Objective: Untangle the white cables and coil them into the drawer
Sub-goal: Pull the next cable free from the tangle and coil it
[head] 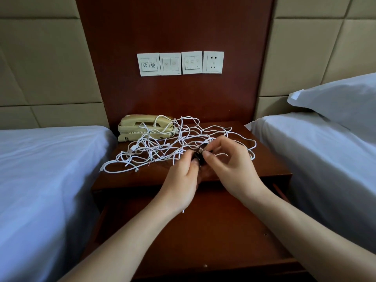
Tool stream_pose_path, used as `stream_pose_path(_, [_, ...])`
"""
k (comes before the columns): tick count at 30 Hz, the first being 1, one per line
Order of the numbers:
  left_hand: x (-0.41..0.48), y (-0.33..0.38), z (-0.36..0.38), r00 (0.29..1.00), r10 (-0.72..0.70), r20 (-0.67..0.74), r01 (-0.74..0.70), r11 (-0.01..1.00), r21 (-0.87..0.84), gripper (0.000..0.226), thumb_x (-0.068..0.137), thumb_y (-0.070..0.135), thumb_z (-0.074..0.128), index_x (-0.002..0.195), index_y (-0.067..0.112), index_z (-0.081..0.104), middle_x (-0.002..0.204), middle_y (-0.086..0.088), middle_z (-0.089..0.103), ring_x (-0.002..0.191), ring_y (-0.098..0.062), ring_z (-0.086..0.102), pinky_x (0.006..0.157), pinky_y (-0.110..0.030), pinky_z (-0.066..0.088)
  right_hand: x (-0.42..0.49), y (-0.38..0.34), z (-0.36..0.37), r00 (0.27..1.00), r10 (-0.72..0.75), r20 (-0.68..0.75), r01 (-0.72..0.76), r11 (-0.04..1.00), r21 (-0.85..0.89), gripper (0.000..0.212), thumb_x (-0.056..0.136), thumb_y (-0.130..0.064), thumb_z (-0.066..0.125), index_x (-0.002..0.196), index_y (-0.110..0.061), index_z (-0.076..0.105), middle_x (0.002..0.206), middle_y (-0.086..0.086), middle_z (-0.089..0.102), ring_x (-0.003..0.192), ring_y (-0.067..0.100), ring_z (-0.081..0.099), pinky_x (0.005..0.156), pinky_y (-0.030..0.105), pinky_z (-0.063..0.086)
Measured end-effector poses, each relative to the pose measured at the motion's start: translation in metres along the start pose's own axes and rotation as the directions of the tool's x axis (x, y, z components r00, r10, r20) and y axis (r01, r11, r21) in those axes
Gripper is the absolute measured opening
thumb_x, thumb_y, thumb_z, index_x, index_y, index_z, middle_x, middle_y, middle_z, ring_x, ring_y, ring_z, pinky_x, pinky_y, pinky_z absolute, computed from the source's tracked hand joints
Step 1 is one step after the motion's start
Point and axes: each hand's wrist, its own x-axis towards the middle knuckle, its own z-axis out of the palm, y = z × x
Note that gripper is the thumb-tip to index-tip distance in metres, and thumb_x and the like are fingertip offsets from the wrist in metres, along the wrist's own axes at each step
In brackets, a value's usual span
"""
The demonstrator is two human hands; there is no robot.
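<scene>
A loose tangle of white cables sprawls over the top of the dark wooden nightstand, some loops draped on the telephone. My left hand and my right hand meet at the tangle's front right part. Between their fingertips they pinch a small dark object with a metal plug end; what it is exactly I cannot tell. The drawer below the top is pulled out toward me, its wooden bottom showing under my forearms.
A beige telephone with a coiled cord stands at the back left of the nightstand. Beds with white sheets flank it on both sides, a pillow on the right. Wall switches and a socket sit above.
</scene>
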Motion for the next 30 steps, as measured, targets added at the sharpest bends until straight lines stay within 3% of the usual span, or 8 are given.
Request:
stream_pose_path(3, [0.001,-0.001,0.003,1.000,-0.021,-0.013,0.021,1.000,-0.015,0.027,0.101,0.015,0.032,0.080,0.025,0.047,0.058,0.009,0.043,0.052,-0.009,0.040,0.061,-0.039,0.034,0.002,0.002,0.000,0.999,0.040,0.023,-0.040,0.999,0.005,0.015,0.089,-0.002,0.059,0.076,-0.010,0.057,0.077,0.012,0.065,0.061,0.024,0.069,0.061,0.044,0.059])
stream_pose_path(9, [-0.002,-0.001,0.007,0.999,-0.016,-0.033,0.016,1.000,-0.001,0.031,0.101,0.016,0.034,0.072,0.023,0.043,0.045,0.011,0.045,0.044,-0.006,0.035,0.051,-0.032,0.029,0.005,0.001,-0.004,0.997,0.039,0.067,-0.030,0.992,-0.124,0.013,0.089,-0.004,0.058,0.077,-0.009,0.057,0.076,0.008,0.064,0.063,0.021,0.069,0.064,0.046,0.059])
stream_pose_path(11, [-0.003,0.001,0.007,0.998,0.018,-0.055,-0.011,0.992,0.125,0.030,0.101,0.019,0.034,0.072,0.022,0.043,0.052,0.009,0.046,0.046,-0.005,0.038,0.050,-0.025,0.028,0.005,0.003,-0.004,0.998,-0.001,0.057,0.015,0.972,-0.236,0.013,0.089,-0.008,0.058,0.078,-0.015,0.055,0.075,0.002,0.065,0.063,0.020,0.068,0.065,0.047,0.057])
stream_pose_path(14, [-0.003,-0.001,0.006,0.997,0.037,-0.064,-0.021,0.972,0.233,0.032,0.101,0.021,0.033,0.070,0.023,0.042,0.057,0.006,0.046,0.049,-0.008,0.041,0.048,-0.023,0.029,0.002,0.007,-0.004,0.994,-0.061,0.092,0.099,0.861,-0.498,0.011,0.091,-0.020,0.053,0.084,-0.026,0.048,0.068,-0.001,0.066,0.066,0.022,0.065,0.067,0.044,0.053])
stream_pose_path(17, [-0.002,-0.007,0.007,0.999,-0.038,-0.035,0.042,0.992,0.120,0.034,0.100,0.019,0.033,0.067,0.021,0.041,0.052,0.006,0.041,0.045,-0.015,0.037,0.053,-0.035,0.031,-0.003,0.008,-0.002,0.977,-0.089,0.192,0.192,0.757,-0.625,0.012,0.092,-0.019,0.046,0.098,-0.028,0.041,0.073,0.002,0.065,0.072,0.032,0.061,0.069,0.042,0.051])
stream_pose_path(20, [0.001,-0.014,0.007,0.996,-0.083,-0.017,0.084,0.995,0.052,0.035,0.101,0.019,0.032,0.067,0.020,0.042,0.049,0.006,0.038,0.042,-0.016,0.033,0.053,-0.039,0.029,-0.005,0.006,-0.003,0.961,-0.084,0.262,0.253,0.648,-0.718,0.019,0.092,-0.017,0.046,0.109,-0.022,0.038,0.080,0.003,0.061,0.078,0.035,0.056,0.069,0.041,0.048])
stream_pose_path(28, [-0.001,-0.004,0.007,0.964,-0.241,0.115,0.258,0.951,-0.169,0.034,0.102,0.012,0.028,0.070,0.012,0.038,0.042,0.011,0.030,0.036,-0.008,0.027,0.045,-0.027,0.023,0.003,0.005,-0.019,0.892,-0.061,0.447,0.384,0.623,-0.681,0.020,0.093,-0.027,0.051,0.109,-0.021,0.041,0.087,0.003,0.065,0.081,0.030,0.060,0.066,0.040,0.047])
stream_pose_path(30, [-0.003,-0.003,0.005,0.959,-0.245,0.146,0.267,0.949,-0.165,0.034,0.102,0.012,0.029,0.070,0.011,0.039,0.042,0.012,0.029,0.036,-0.007,0.027,0.044,-0.027,0.023,0.006,0.005,-0.024,0.875,-0.068,0.479,0.396,0.670,-0.628,0.017,0.093,-0.024,0.052,0.108,-0.020,0.045,0.083,0.000,0.066,0.076,0.026,0.061,0.066,0.041,0.047])
